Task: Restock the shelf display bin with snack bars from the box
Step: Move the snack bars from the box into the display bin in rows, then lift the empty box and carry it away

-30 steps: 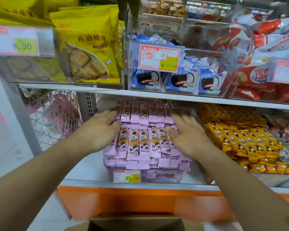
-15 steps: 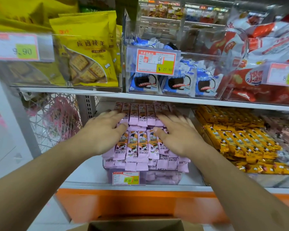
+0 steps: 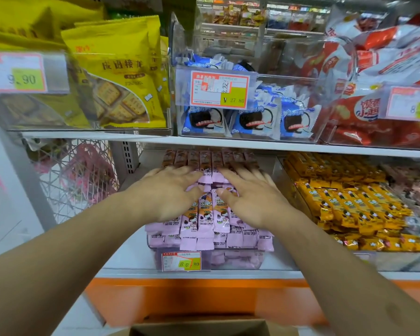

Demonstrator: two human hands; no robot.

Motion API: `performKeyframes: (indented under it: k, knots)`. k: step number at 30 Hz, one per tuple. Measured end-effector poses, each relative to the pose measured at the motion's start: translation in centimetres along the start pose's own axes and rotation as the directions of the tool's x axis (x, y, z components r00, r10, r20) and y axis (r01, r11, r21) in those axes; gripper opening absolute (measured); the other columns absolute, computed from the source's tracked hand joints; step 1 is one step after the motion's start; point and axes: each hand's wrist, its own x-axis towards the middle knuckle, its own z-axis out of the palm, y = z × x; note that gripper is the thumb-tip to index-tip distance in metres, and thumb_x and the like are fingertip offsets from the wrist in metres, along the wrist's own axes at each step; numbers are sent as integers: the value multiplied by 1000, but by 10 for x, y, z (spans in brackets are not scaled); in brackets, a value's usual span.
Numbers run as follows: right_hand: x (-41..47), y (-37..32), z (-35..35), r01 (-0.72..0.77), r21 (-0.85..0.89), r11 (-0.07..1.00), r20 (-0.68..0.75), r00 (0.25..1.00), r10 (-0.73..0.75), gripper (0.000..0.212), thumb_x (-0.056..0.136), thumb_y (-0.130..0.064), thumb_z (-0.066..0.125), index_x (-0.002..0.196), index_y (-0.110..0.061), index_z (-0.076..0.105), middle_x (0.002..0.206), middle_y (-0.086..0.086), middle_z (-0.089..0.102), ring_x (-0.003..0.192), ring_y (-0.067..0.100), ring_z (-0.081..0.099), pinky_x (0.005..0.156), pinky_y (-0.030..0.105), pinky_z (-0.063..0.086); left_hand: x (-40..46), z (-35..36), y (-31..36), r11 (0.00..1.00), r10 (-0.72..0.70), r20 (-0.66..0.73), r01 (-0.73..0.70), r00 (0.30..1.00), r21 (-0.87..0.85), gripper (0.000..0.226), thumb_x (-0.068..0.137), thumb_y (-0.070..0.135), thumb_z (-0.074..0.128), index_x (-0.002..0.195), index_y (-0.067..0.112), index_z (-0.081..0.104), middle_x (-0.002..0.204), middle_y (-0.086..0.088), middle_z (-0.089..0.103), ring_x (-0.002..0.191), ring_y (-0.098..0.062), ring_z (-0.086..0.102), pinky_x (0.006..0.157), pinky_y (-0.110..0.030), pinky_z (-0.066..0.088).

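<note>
Snack bars (image 3: pixel 205 214) in purple wrappers are heaped in a clear bin (image 3: pixel 233 261) on the lower shelf (image 3: pixel 131 258), stacked above the bin's rim, with a further row seen at the back under the upper shelf (image 3: pixel 228 143). A price tag (image 3: pixel 181 261) is fixed to the bin's front. Just right of the bin, yellow bars (image 3: pixel 349 204) are piled in a neighbouring bin. To the left, a wire mesh panel (image 3: pixel 66 180) with something pink behind it is seen. On the upper shelf, yellow biscuit bags (image 3: pixel 117 76) are stood at the left, blue packets (image 3: pixel 252 122) are held in a clear bin at the centre behind a red-bordered price tag (image 3: pixel 220 89), and red bags (image 3: pixel 374 69) are piled at the right. An orange panel (image 3: pixel 180 294) is set below the lower shelf, and the open top of a cardboard box (image 3: pixel 199 329) is seen at the bottom edge.

The upper shelf's edge is close above the back row of bars, so that row is partly shaded.

The left hand (image 3: pixel 166 192) is laid flat, palm down, on the left part of the heap, fingers spread and straight. The right hand (image 3: pixel 251 196) is laid likewise on the right part, fingers extended toward the back. The two hands are kept slightly apart, with bars showing between them. Nothing is gripped by either hand.
</note>
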Motion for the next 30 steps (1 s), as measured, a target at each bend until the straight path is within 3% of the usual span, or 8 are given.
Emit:
performKeyframes:
  k: [9,14,18,21,23,25,28,30]
  knots:
    - [-17,7,-15,-61,29,998,-19,998,62,66,104,-63,31,164,-44,10,174,-13,8,160,17,0,130,45,3,-26,10,-7,995,25,-154,-40,988,-93,62,105,60,26,163,42,17,172,14,12,160,-11,6,130,-40,6]
    - [-53,23,-22,-96,43,994,-33,995,97,74,103,-70,27,166,-37,9,175,-7,9,161,18,1,131,48,9,-78,16,-12,969,20,-347,-104,938,-225,66,101,67,31,161,40,28,169,21,20,157,-2,13,129,-42,18]
    - [-94,24,-32,-109,124,986,-63,991,118,73,104,-64,36,166,-30,18,175,-3,12,161,21,3,131,47,12,-136,26,-8,950,-12,-423,-121,906,-286,62,100,65,33,159,42,33,161,30,26,149,8,19,123,-19,13]
    - [-130,12,-36,-78,177,981,-144,984,104,62,102,-57,43,152,-20,43,156,6,42,149,28,32,122,42,30,-177,41,-8,936,-97,-439,-68,893,-345,54,104,52,45,156,36,41,152,30,32,139,13,23,113,-3,5]
    - [-159,3,-30,-72,178,981,-164,981,102,51,102,-49,48,141,-15,51,140,6,52,134,27,46,112,42,42,-200,58,-10,924,-181,-406,13,896,-382,52,104,44,49,153,31,45,154,21,40,143,1,32,116,-13,16]
    - [-189,-2,-14,-96,166,981,-111,987,115,48,103,-46,50,141,-17,53,140,5,54,131,27,51,107,43,47,-216,83,-14,892,-274,-300,125,914,-434,53,103,43,53,152,27,46,155,10,45,144,-13,40,119,-27,28]
    - [-219,-2,22,-218,100,971,132,970,204,50,104,-45,52,148,-22,48,148,4,53,137,25,50,108,38,43,-229,133,-22,819,-385,-47,317,922,-478,61,100,50,55,153,22,45,157,-2,46,142,-23,45,118,-37,32]
    - [-229,3,46,-312,77,947,299,913,277,49,105,-45,50,148,-23,48,145,4,56,130,25,54,107,38,44,-231,167,-27,768,-452,131,459,883,-446,66,101,54,53,157,21,39,162,-5,41,146,-26,42,119,-39,32]
